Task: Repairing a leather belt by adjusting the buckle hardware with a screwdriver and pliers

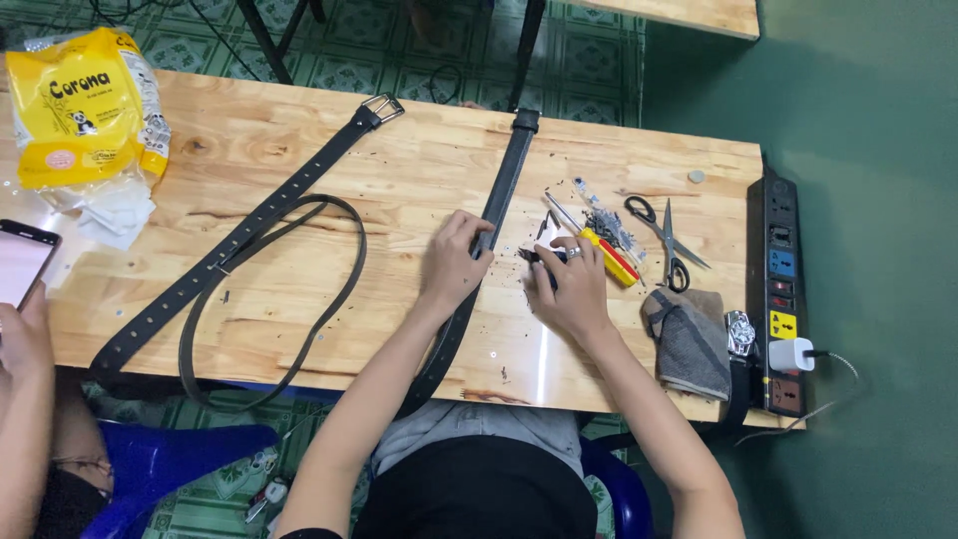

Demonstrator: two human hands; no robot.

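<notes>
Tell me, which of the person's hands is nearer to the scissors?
Right. The right hand lies just left of the scissors, beside the yellow screwdriver. The left hand rests farther left, on the black belt.

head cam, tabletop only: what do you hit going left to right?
Phone → yellow tissue pack → long studded belt → left hand → right hand holding a small dark tool → scissors → grey cloth → power strip.
</notes>
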